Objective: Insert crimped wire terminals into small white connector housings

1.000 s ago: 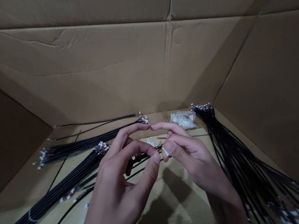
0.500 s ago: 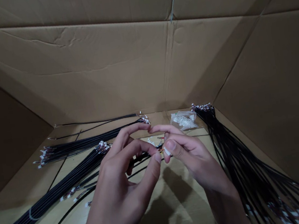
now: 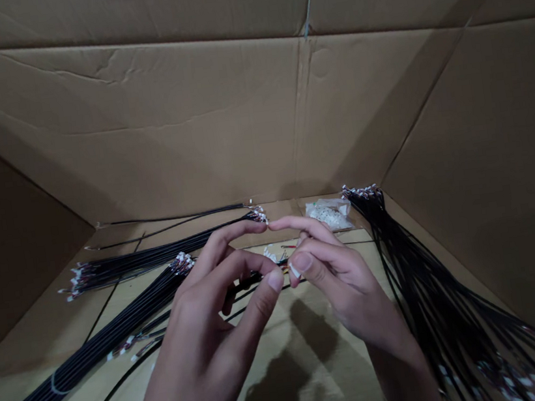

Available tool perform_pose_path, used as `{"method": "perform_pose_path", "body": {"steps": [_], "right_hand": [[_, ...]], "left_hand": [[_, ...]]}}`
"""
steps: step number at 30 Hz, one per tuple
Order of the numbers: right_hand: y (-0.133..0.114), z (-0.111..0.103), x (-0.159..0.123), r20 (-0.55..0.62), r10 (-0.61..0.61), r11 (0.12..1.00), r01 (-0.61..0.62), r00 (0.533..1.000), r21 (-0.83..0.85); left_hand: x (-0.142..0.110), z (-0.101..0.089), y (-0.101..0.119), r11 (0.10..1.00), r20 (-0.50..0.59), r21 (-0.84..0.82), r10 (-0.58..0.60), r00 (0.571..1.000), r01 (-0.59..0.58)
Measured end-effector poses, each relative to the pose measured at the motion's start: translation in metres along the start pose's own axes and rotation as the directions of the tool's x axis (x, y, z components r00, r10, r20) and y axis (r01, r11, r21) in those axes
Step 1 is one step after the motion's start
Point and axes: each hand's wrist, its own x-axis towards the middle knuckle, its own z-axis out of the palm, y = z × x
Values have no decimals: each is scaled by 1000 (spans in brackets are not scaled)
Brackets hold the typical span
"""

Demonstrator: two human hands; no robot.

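The left hand [image 3: 200, 328] and the right hand [image 3: 343, 289] are blocking much of the view, their curled fingers closing in a pinch on a thin black wire [image 3: 253, 282] just below the small plastic bag [image 3: 328, 215]. The wire's end is sitting by the right thumb [image 3: 302, 261], too small and too covered to make out clearly. The two index fingertips [image 3: 268, 223] are nearly meeting above it. Just left of the bag, a few small white connectors [image 3: 269, 253] are peeking out from behind the fingers, partly hidden. The bag is holding more white pieces and is resting on the cardboard floor [image 3: 328, 363] of a big box, whose brown walls [image 3: 150, 130] are rising behind it under dim light. Farther left of the bag, long bundles of black wires [image 3: 127, 257] are lying across the floor, running out of the frame. To its right, another black bundle [image 3: 419, 266] is fanning downward and getting cut off at the edge.
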Motion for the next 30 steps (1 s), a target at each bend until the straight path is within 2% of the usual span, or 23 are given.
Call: {"method": "perform_pose_path", "body": {"steps": [9, 15, 18, 25, 30], "right_hand": [[0, 5, -1, -81, -44, 998, 40, 996, -46], [0, 8, -5, -140, -172, 965, 138, 975, -225], [1, 7, -5, -133, -191, 954, 152, 973, -258], [-1, 3, -6, -93, -114, 979, 96, 989, -181], [-5, -7, -10, -36, -218, 911, 191, 975, -367]], "left_hand": [[-2, 7, 2, 993, -70, 83, 95, 993, -89], [0, 13, 4, 995, -92, 76, 77, 993, -70], [0, 14, 4, 995, -103, 53, 92, 990, -87], [-1, 13, 3, 994, -122, 58, 95, 988, -89], [4, 9, -3, 986, -99, 37, 168, 981, -165]]}}
